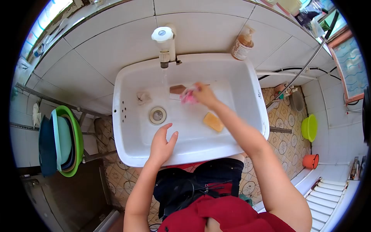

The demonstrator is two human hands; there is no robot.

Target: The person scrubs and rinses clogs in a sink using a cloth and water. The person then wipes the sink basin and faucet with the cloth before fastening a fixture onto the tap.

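My right hand (205,95) is closed on a crumpled pink and white piece, perhaps a cloth or mesh (188,95), low in the white sink (133,154). Just left of it lies a brown brush (177,89) with white bristles, partly covered. My left hand (162,145) hovers over the sink's near side with thumb and fingers apart, holding nothing. Near my right forearm rests a yellow block (213,121), a sponge or soap. The round drain (157,115) is beyond my left fingertips, and a limp beige scrap (143,98) lies behind it.
Water runs from the white tap (164,43) at the back. A pump bottle (243,45) stands on the back right corner. Stacked basins (63,141) hang at left. A green basin (309,128) and an orange bucket (310,161) are at right.
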